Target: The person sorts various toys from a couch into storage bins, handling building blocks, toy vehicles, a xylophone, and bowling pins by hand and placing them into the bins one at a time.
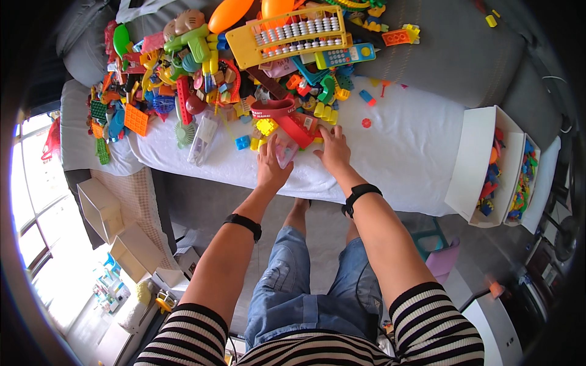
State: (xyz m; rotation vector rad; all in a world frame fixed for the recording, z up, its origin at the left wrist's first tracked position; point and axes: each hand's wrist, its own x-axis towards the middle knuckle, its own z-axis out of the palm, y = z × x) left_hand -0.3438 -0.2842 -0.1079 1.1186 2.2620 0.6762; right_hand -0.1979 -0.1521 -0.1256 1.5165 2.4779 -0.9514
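Note:
My left hand (273, 167) has its fingers and thumb around a small see-through, pinkish packet (285, 150) at the front of the toy heap. My right hand (335, 151) is open beside it, fingers apart, close to a red box-like piece (299, 127). A red band with white lettering (273, 108) lies just beyond. A yellow knobbly block (266, 126) and a blue block (243, 143) are left of the packet. Short yellow blocks (326, 113) lie beyond my right hand.
A yellow abacus (287, 38) and a blue toy phone (348, 55) top the heap. An orange grid plate (136, 120) lies left on the white sheet (397, 165). White bins (470, 165) of toys stand right. Pale boxes (135, 250) sit lower left.

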